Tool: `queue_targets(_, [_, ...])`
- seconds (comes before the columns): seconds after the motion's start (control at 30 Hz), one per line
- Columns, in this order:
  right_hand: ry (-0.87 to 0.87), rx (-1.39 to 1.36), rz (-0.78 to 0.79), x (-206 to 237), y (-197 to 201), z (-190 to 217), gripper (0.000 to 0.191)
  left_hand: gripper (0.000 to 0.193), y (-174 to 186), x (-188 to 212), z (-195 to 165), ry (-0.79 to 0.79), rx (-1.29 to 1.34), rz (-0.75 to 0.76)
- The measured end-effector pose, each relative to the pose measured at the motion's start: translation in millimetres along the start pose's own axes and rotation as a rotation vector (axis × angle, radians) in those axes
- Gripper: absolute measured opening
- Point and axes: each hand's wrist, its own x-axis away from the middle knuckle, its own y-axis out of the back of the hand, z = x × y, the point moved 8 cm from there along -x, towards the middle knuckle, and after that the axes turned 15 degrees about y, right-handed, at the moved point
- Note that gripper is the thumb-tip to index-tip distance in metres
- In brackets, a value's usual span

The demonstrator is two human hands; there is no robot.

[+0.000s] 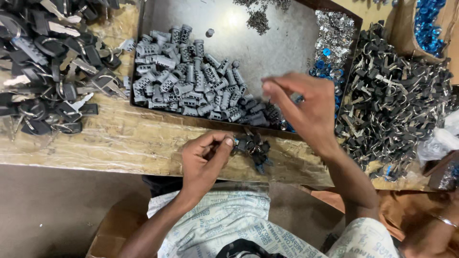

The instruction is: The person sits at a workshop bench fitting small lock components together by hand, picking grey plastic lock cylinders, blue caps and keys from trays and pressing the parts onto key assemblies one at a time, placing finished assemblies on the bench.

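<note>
Nearest the lens, a printed cloth (pixel 224 224) covers the lap below the bench (pixel 119 138), whose plastic-wrapped front strip lies bare toward nine o'clock, leaving room along that edge. At six o'clock of the metal tray (pixel 282 45), the left hand (pixel 203 162) curls closed, thumb and fingers pinching a small dark bunch of keys (pixel 253 150) resting on the bench edge. Raised over the tray's near rim, the right hand (pixel 306 107) bends at the wrist, fingertips pinched together; what they grip I cannot tell. Ribbed grey lock cylinders (pixel 191 76) pile in the tray. Black-headed keys (pixel 43 62) heap at nine o'clock, more keys (pixel 397 105) at three o'clock.
</note>
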Motion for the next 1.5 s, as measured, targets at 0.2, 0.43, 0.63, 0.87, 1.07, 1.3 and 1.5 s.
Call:
queue_targets(0.2, [-0.033, 0.082, 0.179, -45, -37, -9, 0.023, 0.01, 0, -6, 6, 0.027, 0.03, 0.047])
queue_targets(0.43, [-0.087, 0.263, 0.122, -17, 6, -18, 0.04, 0.011, -4, -6, 4, 0.069, 0.262, 0.159])
queue_targets(0.63, [-0.111, -0.044, -0.054, 53, 10, 19, 0.025, 0.016, -11, 3, -12, 0.097, 0.192, 0.229])
queue_targets(0.87, [-0.13, -0.824, -0.435, 128, -40, 24, 0.023, 0.015, -42, 25, -10, 0.353, 0.517, 0.451])
queue_targets(1.07, [-0.042, -0.8, -0.411, 133, -41, 33, 0.021, 0.016, -44, 25, -4, 0.447, 0.388, 0.41])
queue_targets(1.3, [-0.067, -0.479, -0.362, 130, -34, 37, 0.028, 0.013, -31, 20, -12, 0.331, -0.082, 0.13])
queue_targets(1.5, [-0.078, -0.53, -0.391, 132, -38, 38, 0.028, 0.012, -34, 28, -43, 0.069, -0.572, -0.089])
